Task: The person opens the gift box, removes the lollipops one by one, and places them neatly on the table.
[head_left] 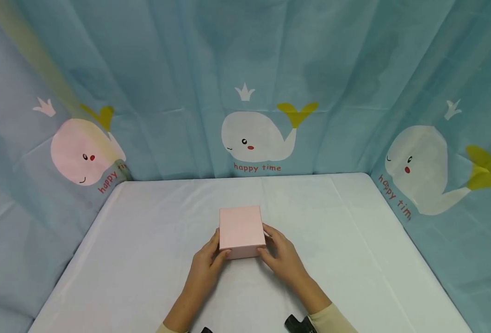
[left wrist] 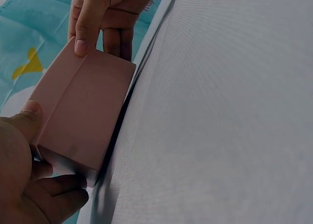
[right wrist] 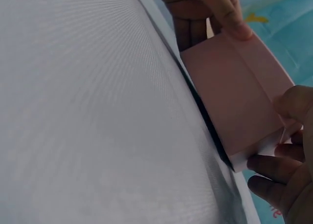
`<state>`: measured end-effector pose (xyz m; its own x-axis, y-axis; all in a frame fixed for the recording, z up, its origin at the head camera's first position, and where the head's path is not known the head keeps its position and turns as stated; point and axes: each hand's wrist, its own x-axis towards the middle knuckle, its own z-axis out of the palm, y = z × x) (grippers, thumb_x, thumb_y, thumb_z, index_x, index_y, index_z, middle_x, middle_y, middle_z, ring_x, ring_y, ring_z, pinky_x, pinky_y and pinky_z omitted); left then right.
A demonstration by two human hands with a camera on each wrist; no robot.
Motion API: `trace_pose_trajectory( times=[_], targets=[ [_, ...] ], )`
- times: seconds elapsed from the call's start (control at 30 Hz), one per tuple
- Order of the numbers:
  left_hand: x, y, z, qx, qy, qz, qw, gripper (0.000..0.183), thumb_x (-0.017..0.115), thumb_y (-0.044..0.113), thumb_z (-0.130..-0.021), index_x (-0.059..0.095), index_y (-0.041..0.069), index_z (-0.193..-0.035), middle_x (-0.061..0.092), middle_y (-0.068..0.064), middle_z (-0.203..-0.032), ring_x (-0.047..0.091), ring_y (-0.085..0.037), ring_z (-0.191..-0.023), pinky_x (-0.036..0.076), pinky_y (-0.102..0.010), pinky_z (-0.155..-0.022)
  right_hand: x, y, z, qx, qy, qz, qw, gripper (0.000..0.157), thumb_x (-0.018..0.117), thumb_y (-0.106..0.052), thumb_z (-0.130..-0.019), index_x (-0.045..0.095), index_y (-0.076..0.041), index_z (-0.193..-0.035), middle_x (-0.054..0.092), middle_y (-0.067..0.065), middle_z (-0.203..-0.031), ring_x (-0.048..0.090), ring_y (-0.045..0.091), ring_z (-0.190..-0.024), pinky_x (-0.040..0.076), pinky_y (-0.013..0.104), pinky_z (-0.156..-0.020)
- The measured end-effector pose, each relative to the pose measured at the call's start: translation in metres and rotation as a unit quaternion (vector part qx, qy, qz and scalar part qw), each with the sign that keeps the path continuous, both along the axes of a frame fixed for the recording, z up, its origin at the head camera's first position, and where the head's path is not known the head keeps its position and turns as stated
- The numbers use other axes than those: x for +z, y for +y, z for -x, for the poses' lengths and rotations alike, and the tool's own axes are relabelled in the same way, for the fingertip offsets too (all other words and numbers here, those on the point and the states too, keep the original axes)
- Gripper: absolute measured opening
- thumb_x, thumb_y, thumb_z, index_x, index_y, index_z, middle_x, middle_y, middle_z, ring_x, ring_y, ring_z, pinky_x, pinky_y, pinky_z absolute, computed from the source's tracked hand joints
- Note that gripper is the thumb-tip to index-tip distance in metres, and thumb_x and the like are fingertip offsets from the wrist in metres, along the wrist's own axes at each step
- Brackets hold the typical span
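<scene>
A pale pink, square, lidded box [head_left: 240, 227] is between my two hands, over the white table. With its thumb on the near edge and its fingers along the left side, my left hand [head_left: 205, 263] grips the box. My right hand [head_left: 284, 259] holds the opposite side the same way, thumb near the front right corner. Both wrist views show the front of the box [left wrist: 85, 106] with a seam below the lid [right wrist: 264, 62]. A dark strip runs under its lower edge; whether it touches the table I cannot tell. What is inside is hidden.
A white cloth covers the table [head_left: 145, 222]. Blue curtains with printed whales [head_left: 257, 138] hang behind it and along both sides. Black wrist devices [head_left: 299, 323] show at the bottom edge, by the beige sleeves [head_left: 332, 319].
</scene>
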<state>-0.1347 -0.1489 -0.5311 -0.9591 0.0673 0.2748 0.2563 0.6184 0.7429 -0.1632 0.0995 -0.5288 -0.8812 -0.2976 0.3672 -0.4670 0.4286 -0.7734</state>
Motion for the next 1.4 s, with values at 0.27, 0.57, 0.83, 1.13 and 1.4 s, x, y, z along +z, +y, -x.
trace_pose_trajectory(
  times=[0.27, 0.57, 0.83, 1.13, 1.4],
  targets=[
    [-0.001, 0.002, -0.002, 0.009, 0.031, 0.011, 0.9994, 0.076, 0.065, 0.044, -0.098, 0.036, 0.008, -0.158, 0.039, -0.007, -0.16, 0.045, -0.035, -0.143, 0.042, -0.048, -0.116, -0.002, 0.003, 0.0, -0.043, 0.121, -0.065, 0.99, 0.069, 0.083, -0.017, -0.087, 0.052, -0.002, -0.147, 0.056, 0.013, -0.15, 0.05, 0.033, -0.141, 0.038, 0.053, -0.12],
    [0.003, -0.002, -0.008, 0.038, 0.068, 0.003, 0.9969, 0.074, 0.074, 0.039, -0.094, 0.043, 0.018, -0.157, 0.051, -0.003, -0.154, 0.052, -0.028, -0.14, 0.05, -0.05, -0.111, -0.005, 0.0, -0.001, -0.027, 0.163, -0.048, 0.985, 0.07, 0.083, -0.018, -0.087, 0.052, 0.0, -0.146, 0.056, 0.017, -0.148, 0.049, 0.037, -0.14, 0.033, 0.055, -0.122],
    [0.001, -0.004, -0.006, -0.012, 0.14, -0.02, 0.9898, 0.091, 0.087, 0.026, -0.082, 0.038, 0.01, -0.158, 0.045, -0.009, -0.157, 0.045, -0.031, -0.144, 0.032, -0.016, -0.12, -0.001, 0.002, -0.004, -0.033, 0.155, -0.006, 0.987, 0.068, 0.081, -0.018, -0.089, 0.052, -0.005, -0.149, 0.056, 0.014, -0.15, 0.05, 0.034, -0.14, 0.031, 0.035, -0.127],
    [0.001, -0.005, -0.003, -0.048, 0.172, -0.013, 0.9838, 0.09, 0.083, 0.003, -0.083, 0.035, 0.005, -0.159, 0.04, -0.013, -0.16, 0.042, -0.035, -0.145, 0.025, -0.013, -0.122, 0.005, 0.002, -0.007, -0.042, 0.134, 0.071, 0.988, 0.06, 0.082, -0.008, -0.087, 0.059, -0.005, -0.142, 0.06, 0.015, -0.144, 0.053, 0.038, -0.136, 0.035, 0.018, -0.12],
    [0.0, -0.005, 0.002, -0.072, 0.195, -0.024, 0.9779, 0.088, 0.08, -0.005, -0.084, 0.034, 0.003, -0.159, 0.039, -0.017, -0.16, 0.039, -0.033, -0.148, 0.027, -0.016, -0.123, 0.007, 0.005, -0.006, -0.034, 0.145, 0.094, 0.984, 0.062, 0.081, -0.002, -0.085, 0.059, -0.006, -0.142, 0.06, 0.013, -0.145, 0.053, 0.036, -0.137, 0.036, 0.02, -0.12]
  ],
)
